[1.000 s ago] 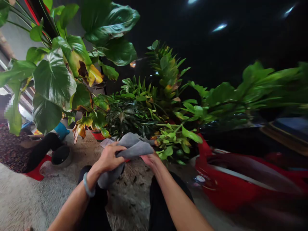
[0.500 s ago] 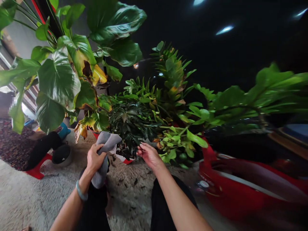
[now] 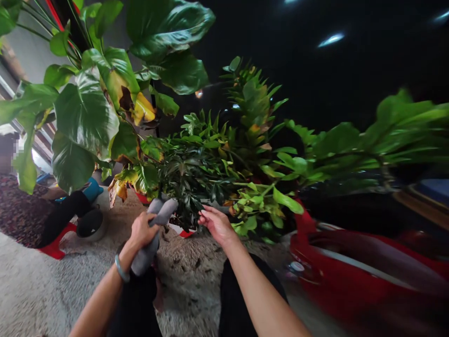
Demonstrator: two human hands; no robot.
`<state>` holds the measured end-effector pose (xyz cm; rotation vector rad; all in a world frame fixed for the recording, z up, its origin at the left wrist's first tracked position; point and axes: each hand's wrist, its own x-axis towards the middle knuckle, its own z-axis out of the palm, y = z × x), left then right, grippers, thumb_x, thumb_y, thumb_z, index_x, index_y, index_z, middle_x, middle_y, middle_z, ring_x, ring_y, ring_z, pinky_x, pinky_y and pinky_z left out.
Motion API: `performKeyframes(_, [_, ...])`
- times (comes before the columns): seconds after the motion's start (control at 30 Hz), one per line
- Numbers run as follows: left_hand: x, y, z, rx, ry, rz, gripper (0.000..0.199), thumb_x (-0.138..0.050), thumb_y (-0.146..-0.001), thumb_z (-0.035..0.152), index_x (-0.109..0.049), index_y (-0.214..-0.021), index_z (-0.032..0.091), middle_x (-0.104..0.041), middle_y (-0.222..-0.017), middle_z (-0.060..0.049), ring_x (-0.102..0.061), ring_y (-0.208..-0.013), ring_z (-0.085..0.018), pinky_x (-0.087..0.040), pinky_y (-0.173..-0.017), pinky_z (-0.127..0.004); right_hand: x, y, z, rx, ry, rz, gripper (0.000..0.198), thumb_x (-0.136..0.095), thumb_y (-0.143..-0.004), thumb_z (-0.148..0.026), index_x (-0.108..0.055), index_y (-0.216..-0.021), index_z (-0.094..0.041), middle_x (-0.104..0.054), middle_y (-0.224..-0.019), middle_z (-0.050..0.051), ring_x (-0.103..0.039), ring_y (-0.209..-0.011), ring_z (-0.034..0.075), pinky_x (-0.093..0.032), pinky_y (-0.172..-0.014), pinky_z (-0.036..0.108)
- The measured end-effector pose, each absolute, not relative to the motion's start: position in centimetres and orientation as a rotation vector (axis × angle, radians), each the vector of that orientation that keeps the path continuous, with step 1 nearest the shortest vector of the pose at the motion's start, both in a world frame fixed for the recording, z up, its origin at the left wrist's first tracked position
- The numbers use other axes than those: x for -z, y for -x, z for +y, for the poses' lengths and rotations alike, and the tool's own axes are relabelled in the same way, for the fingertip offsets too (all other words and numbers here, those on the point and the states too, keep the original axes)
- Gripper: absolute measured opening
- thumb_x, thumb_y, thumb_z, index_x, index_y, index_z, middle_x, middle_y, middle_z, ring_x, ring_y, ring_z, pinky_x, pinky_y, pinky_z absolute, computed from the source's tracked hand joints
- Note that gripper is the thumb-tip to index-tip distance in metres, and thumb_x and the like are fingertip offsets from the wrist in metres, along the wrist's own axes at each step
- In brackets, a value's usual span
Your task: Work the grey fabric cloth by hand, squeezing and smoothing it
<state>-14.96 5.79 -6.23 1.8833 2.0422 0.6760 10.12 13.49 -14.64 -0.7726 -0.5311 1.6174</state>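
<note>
A grey cloth (image 3: 164, 213) is bunched in my left hand (image 3: 143, 230), which wears a pale bangle at the wrist. One end of the cloth sticks out above the fingers and the rest hangs below. My right hand (image 3: 214, 224) has its thumb and fingers pinched on the tip of a dark green leaf (image 3: 195, 202). That leaf belongs to a dark-leaved potted plant (image 3: 184, 175) right in front of me. Its red and white pot (image 3: 182, 231) stands on the ground between my hands.
Large heart-shaped leaves (image 3: 86, 110), some yellowed, hang at the upper left. Lighter green foliage (image 3: 259, 206) crowds in on the right. A red bag (image 3: 333, 281) sits at the lower right. Another person (image 3: 28, 210) sits at left on a red stool (image 3: 58, 243), near a dark bucket (image 3: 90, 225).
My left hand and the cloth have shifted slightly right toward the dark leaves. My right hand stays at the leaf, with hardly any movement.
</note>
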Motion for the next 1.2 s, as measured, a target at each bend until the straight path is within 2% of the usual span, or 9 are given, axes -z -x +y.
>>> performKeyframes(0.23, [-0.3,14.2,6.0,-1.571,-1.865,1.965,0.026,-0.065,-0.08,0.022,-0.075,-0.104,0.022,-0.069,-0.1,-0.004,-0.065,-0.099,-0.021,-0.052,-0.094,-0.034,14.7,-9.7,13.7,-1.605,0.749,-0.514,0.041,-0.094,-0.047,-0.022,-0.073,-0.081,-0.015,-0.07,-0.062,0.001,-0.06,-0.046,0.011,-0.058,-0.051,0.026])
performKeyframes(0.33, [-0.5,13.4,9.0,-1.464,-1.876,2.015,0.029,-0.066,-0.08,0.018,-0.075,-0.107,0.018,-0.069,-0.101,-0.007,-0.066,-0.097,-0.023,-0.053,-0.092,-0.037,14.6,-9.4,13.5,-1.605,0.71,-0.523,0.041,-0.095,-0.049,-0.025,-0.071,-0.081,-0.016,-0.07,-0.063,0.0,-0.06,-0.046,0.01,-0.058,-0.051,0.026])
performKeyframes(0.47, [4.5,11.9,7.5,-1.117,-1.782,1.989,0.028,-0.07,-0.075,0.017,-0.075,-0.103,0.018,-0.071,-0.103,-0.007,-0.068,-0.1,-0.025,-0.052,-0.094,-0.04,14.6,-9.5,13.4,-1.6,0.7,-0.538,0.041,-0.095,-0.051,-0.028,-0.07,-0.081,-0.017,-0.071,-0.065,0.001,-0.059,-0.046,0.011,-0.057,-0.049,0.027])
performKeyframes(0.6, [5.3,10.6,2.7,-1.331,-1.805,1.818,0.025,-0.065,-0.075,0.017,-0.075,-0.097,0.022,-0.07,-0.108,-0.004,-0.067,-0.103,-0.022,-0.052,-0.094,-0.035,14.6,-10.2,13.6,-1.608,0.71,-0.521,0.04,-0.095,-0.049,-0.027,-0.068,-0.078,-0.018,-0.071,-0.064,0.001,-0.059,-0.045,0.011,-0.057,-0.05,0.028])
performKeyframes(0.77, [-1.3,7.7,5.2,-1.669,-2.008,1.769,0.023,-0.065,-0.082,0.023,-0.072,-0.104,0.023,-0.065,-0.117,-0.007,-0.063,-0.111,-0.023,-0.051,-0.099,-0.036,14.4,-10.5,13.5,-1.595,0.703,-0.469,0.039,-0.095,-0.048,-0.026,-0.067,-0.074,-0.019,-0.071,-0.064,0.0,-0.06,-0.046,0.011,-0.058,-0.051,0.028])
performKeyframes(0.83, [-2.5,6.0,7.9,-1.577,-2.18,1.745,0.027,-0.065,-0.083,0.02,-0.072,-0.109,0.023,-0.061,-0.127,-0.008,-0.06,-0.117,-0.024,-0.05,-0.101,-0.036,14.4,-10.4,13.4,-1.601,0.676,-0.448,0.039,-0.095,-0.046,-0.026,-0.067,-0.073,-0.02,-0.071,-0.063,-0.001,-0.06,-0.047,0.012,-0.057,-0.05,0.028])
performKeyframes(0.9, [-2.2,4.5,9.7,-1.238,-2.377,1.73,0.033,-0.064,-0.082,0.015,-0.072,-0.112,0.024,-0.058,-0.131,-0.009,-0.058,-0.12,-0.025,-0.05,-0.102,-0.038,14.5,-10.3,13.4,-1.598,0.682,-0.442,0.04,-0.095,-0.044,-0.026,-0.066,-0.071,-0.02,-0.07,-0.061,-0.001,-0.059,-0.046,0.012,-0.056,-0.049,0.028])
performKeyframes(1.03, [0.1,3.3,8.1,-0.511,-2.472,1.71,0.032,-0.063,-0.081,0.014,-0.075,-0.109,0.023,-0.062,-0.117,-0.012,-0.061,-0.11,-0.029,-0.054,-0.094,-0.042,15.1,-10.4,13.6,-1.591,0.769,-0.432,0.036,-0.092,-0.044,-0.026,-0.065,-0.067,-0.021,-0.068,-0.057,-0.002,-0.057,-0.045,0.013,-0.053,-0.044,0.028])
performKeyframes(1.2, [-2.8,3.0,5.3,-0.853,-2.5,1.545,0.036,-0.063,-0.08,0.014,-0.074,-0.112,0.026,-0.061,-0.124,-0.009,-0.059,-0.113,-0.026,-0.051,-0.101,-0.039,15.4,-10.8,13.6,-1.619,0.771,-0.47,0.03,-0.09,-0.05,-0.028,-0.067,-0.07,-0.023,-0.069,-0.061,-0.002,-0.059,-0.05,0.014,-0.053,-0.047,0.028])
